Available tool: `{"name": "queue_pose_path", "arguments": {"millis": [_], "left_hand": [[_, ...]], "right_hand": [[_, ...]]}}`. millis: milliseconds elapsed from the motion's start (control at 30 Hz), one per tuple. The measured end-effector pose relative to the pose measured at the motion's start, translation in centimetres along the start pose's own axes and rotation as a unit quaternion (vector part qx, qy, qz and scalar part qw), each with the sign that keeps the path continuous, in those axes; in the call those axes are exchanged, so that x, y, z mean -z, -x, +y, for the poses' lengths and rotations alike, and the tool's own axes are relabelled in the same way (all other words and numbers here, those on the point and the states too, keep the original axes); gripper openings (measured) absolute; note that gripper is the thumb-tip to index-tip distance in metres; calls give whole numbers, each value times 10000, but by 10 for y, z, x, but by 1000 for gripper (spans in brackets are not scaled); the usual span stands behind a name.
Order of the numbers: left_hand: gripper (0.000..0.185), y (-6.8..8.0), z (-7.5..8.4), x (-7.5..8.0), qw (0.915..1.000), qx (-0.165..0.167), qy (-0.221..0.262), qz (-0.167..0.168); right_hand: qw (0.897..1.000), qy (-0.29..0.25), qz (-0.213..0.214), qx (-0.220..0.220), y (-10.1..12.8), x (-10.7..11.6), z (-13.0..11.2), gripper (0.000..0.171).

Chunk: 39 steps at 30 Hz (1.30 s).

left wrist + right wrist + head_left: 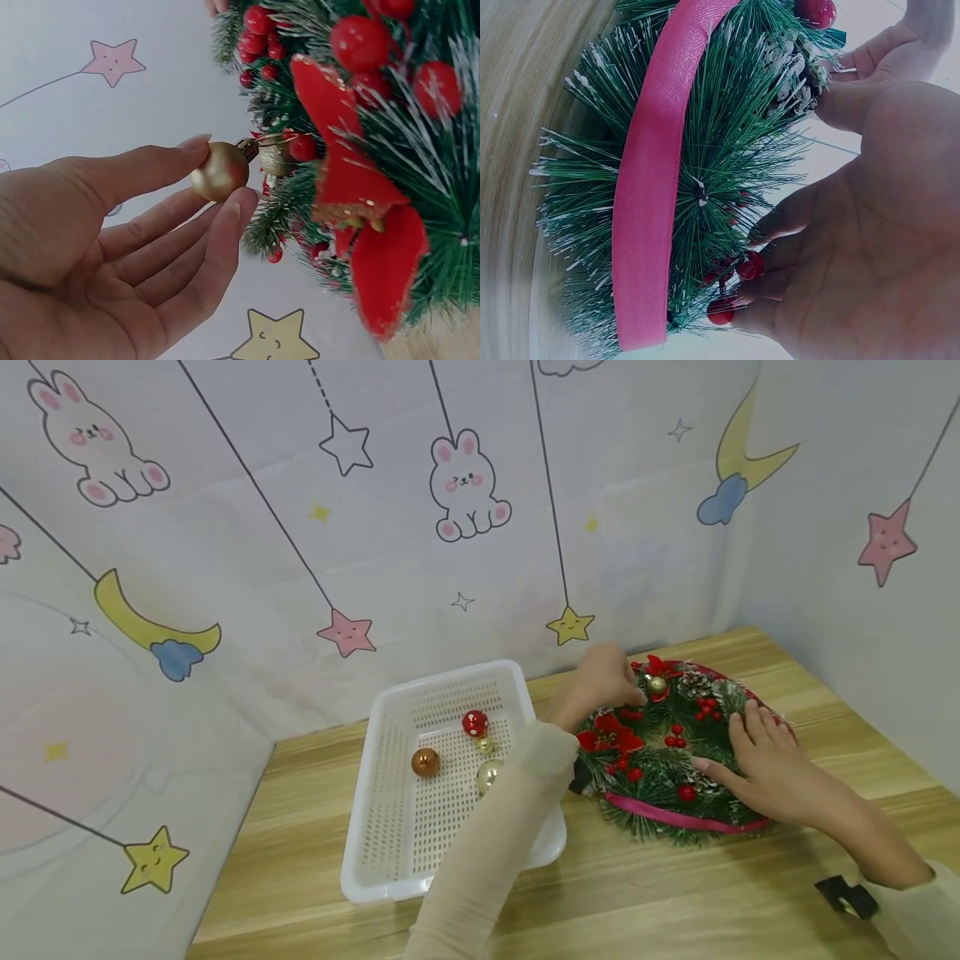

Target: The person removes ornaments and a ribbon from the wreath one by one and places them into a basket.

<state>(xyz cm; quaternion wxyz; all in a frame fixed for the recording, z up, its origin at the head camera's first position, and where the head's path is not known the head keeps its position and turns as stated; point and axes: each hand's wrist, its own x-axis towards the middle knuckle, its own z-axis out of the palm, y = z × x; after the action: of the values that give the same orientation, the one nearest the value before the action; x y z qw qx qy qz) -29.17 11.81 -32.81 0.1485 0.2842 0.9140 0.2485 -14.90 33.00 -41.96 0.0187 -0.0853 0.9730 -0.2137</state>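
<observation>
A green Christmas wreath [705,752] lies on the wooden table, dressed with red flowers [609,735], red berries, pine cones [789,79] and a pink ribbon [649,202]. Over its far left part, my left hand [603,681] pinches a small gold bauble [221,172] between thumb and fingertips. The bauble's cap and thin loop point toward the greenery. Just behind it, a glittery gold ball [277,157] sits among the sprigs. With fingers spread, my right hand [783,772] rests on the wreath's right side; its fingertips are partly hidden by needles in the right wrist view.
Left of the wreath stands a white plastic basket [363,810]. Inside lie a red dotted ball [475,722], a copper ball [425,762], a small gold ball [485,745] and a larger pale gold ball [490,775]. A printed curtain [405,568] hangs behind the table.
</observation>
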Motion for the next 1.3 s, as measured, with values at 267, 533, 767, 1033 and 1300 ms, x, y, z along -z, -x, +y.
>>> {"name": "queue_pose_path", "arguments": {"millis": [267,533,767,1033,1300], "left_hand": [[36,9,-1,8,9985,-263,480,84],[23,25,-8,25,9876,-536,1474,25],[31,40,-18,35,9847,-1047,1394,33],[27,57,-32,45,9787,-1313,1576,89],[26,68,-43,57,9749,-1009,1973,192]], "right_hand": [[10000,-15,-21,5,-2,0,-1,100],[10000,18,-25,-13,-3,-1,0,99],[10000,89,-11,-3,-3,-2,0,98],[9999,126,-26,1,-2,-1,0,98],[10000,78,-40,45,-5,-2,3,99]]}}
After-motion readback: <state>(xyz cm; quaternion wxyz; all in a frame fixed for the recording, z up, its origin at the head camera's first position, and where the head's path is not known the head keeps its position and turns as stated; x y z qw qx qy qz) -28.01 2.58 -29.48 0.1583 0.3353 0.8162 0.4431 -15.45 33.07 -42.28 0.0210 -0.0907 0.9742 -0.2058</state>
